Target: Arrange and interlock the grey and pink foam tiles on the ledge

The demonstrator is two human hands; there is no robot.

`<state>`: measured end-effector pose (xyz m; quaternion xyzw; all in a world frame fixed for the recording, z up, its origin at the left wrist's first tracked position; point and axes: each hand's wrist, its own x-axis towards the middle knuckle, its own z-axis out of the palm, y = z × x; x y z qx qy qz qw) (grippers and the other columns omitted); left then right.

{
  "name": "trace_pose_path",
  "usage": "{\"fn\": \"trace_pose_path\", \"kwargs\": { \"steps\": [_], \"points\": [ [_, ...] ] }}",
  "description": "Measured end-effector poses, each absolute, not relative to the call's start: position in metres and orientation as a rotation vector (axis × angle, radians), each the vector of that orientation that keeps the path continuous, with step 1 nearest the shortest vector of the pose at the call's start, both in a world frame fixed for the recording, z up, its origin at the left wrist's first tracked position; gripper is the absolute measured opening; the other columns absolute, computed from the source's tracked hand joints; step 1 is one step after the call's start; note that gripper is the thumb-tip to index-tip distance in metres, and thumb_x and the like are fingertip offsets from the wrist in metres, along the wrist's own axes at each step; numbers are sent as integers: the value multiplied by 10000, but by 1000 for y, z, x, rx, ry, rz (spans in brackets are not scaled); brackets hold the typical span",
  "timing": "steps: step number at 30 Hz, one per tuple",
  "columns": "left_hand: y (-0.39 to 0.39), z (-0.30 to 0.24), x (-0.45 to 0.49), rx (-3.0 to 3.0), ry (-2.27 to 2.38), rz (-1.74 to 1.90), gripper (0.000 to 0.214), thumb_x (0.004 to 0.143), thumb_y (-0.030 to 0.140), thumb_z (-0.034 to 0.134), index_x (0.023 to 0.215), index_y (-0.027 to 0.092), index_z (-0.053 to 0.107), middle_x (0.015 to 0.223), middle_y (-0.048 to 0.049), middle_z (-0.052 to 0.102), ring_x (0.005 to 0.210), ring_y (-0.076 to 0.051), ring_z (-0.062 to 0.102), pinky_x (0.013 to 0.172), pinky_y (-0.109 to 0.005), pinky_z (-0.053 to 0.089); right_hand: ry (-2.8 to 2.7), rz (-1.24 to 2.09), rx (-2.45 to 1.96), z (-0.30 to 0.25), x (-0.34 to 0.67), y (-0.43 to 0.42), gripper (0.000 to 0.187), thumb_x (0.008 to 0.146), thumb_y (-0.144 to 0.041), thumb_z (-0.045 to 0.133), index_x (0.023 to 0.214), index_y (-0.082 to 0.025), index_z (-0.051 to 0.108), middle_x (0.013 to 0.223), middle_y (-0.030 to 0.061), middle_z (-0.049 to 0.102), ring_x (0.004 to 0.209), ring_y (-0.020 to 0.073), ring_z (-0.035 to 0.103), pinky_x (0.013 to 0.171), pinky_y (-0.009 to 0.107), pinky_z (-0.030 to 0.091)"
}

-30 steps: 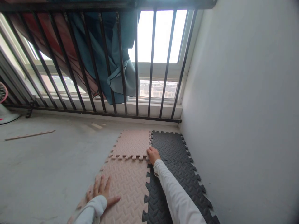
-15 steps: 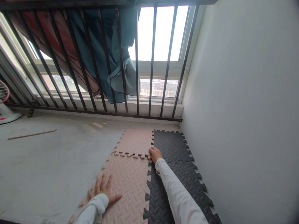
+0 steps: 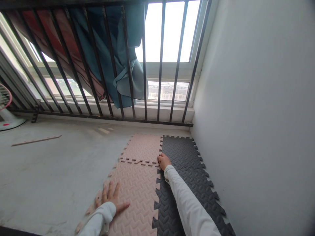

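Head view: the left hand [image 3: 111, 198] lies palm down on the near pink tile [image 3: 137, 186], fingers spread and flat. Its grip is wide and holds nothing. The right hand [image 3: 163, 161] reaches farther out on a white sleeve [image 3: 187, 206] and rests knuckles up at the corner where the near pink tile, the far pink tile [image 3: 144, 147] and the dark tiles [image 3: 183, 154] meet. Its fingers are bent down onto the toothed seam; I cannot tell whether its grip pinches an edge or only presses.

The two pink tiles lie end to end, and small gaps show along the teeth of the joint between them. The dark tiles touch their right edges and run along the foot of the white wall [image 3: 258, 114]. All the tiles lie flat on the grey concrete floor [image 3: 49, 170].

Beyond the far tiles stands a black railing [image 3: 159, 65] before a window, with a teal cloth [image 3: 118, 49] and a red cloth [image 3: 56, 42] hanging behind the bars. At the far left a fan [image 3: 6, 108] stands on the floor, and a thin wooden strip [image 3: 36, 140] lies near it, well apart from the tiles.
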<state>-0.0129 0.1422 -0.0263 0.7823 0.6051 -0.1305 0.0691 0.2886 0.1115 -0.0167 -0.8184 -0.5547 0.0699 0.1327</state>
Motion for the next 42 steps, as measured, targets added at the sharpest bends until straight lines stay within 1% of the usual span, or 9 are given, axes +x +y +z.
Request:
{"fn": "trace_pose_path", "kwargs": {
  "steps": [5,11,17,21,24,27,31,35,42],
  "points": [
    [145,-28,-13,2338,1793,-537,980,515,708,432,1362,296,163,1477,-8,-1,1331,-287,-64,1027,-541,64,-1579,145,-2411,-20,283,103,247,785,-155,399,890,-201,618,979,65,608,940,173,492,774,284,336],
    [147,-30,-14,2347,1794,-510,981,518,716,417,1363,287,165,1479,-23,6,1330,-295,-70,1027,-542,-3,-1582,153,-2432,-17,275,91,317,776,-121,395,953,-282,604,1148,19,566,1117,186,393,866,389,274],
    [146,-28,-13,2333,1815,-479,986,506,712,436,1360,295,171,1479,-16,13,1333,-287,-55,1028,-538,16,-1737,270,-2451,-9,266,84,411,788,-116,350,1123,-278,522,1304,24,451,1186,172,364,996,458,156],
    [147,-31,-14,2341,1800,-448,991,495,719,441,1356,296,190,1479,-18,29,1333,-291,-48,1030,-534,5,-1804,273,-2425,-13,256,74,488,779,-92,331,1236,-223,437,1333,68,415,1246,194,297,1025,481,128],
    [148,-35,-15,2350,1803,-431,1003,490,730,430,1359,293,181,1480,-20,21,1333,-293,-45,1031,-534,5,-1862,238,-2469,-6,250,78,432,775,-125,369,1187,-165,495,1304,128,434,1242,245,301,1022,513,118],
    [149,-39,-14,2337,1816,-434,997,487,720,438,1357,305,183,1480,-11,18,1333,-297,-46,1026,-549,10,-1936,242,-2430,6,243,93,399,762,-151,420,1148,-174,518,1239,130,490,1179,224,387,1013,458,190],
    [150,-42,-14,2323,1830,-404,983,485,689,466,1352,310,201,1480,-7,22,1330,-300,-65,1022,-562,0,-1919,250,-2423,12,230,114,357,790,-164,392,1112,-216,538,1099,96,569,1033,202,502,863,364,371],
    [147,-35,-13,2311,1794,-420,994,486,687,473,1356,301,185,1480,-13,16,1327,-301,-82,1026,-553,-11,-1836,198,-2490,6,218,125,309,804,-149,363,978,-165,617,1055,143,554,1002,249,502,788,366,397],
    [143,-24,-12,2320,1807,-487,985,504,699,444,1358,310,145,1480,-7,-2,1331,-291,-70,1030,-537,-8,-1841,160,-2450,-2,213,127,340,792,-83,336,982,-115,615,1036,170,547,962,224,504,767,320,393]
  ]
}}
